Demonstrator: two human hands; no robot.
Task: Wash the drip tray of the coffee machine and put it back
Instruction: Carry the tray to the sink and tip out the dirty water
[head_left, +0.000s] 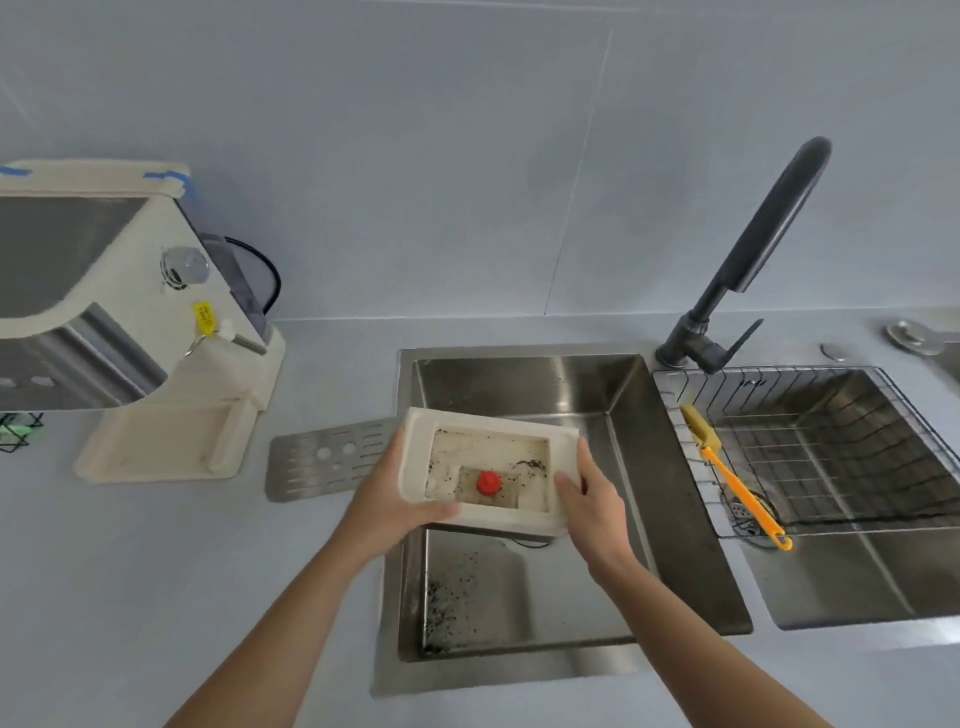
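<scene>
A cream plastic drip tray (415, 467) is held over the left sink basin (623, 426). It has a red float (488, 482) inside and dark coffee grounds stuck to its floor. My left hand (397, 496) grips its left side and my right hand (587, 493) grips its right end. The cream coffee machine (130, 322) stands on the counter at the left, its base slot empty. The tray's steel grate (322, 462) lies flat on the counter between the machine and the sink.
Coffee grounds are scattered on the left basin's floor (457, 592). A dark faucet (753, 249) rises behind the divider. The right basin holds a wire rack (831, 441) with a yellow sponge (701, 426) and an orange brush (743, 493).
</scene>
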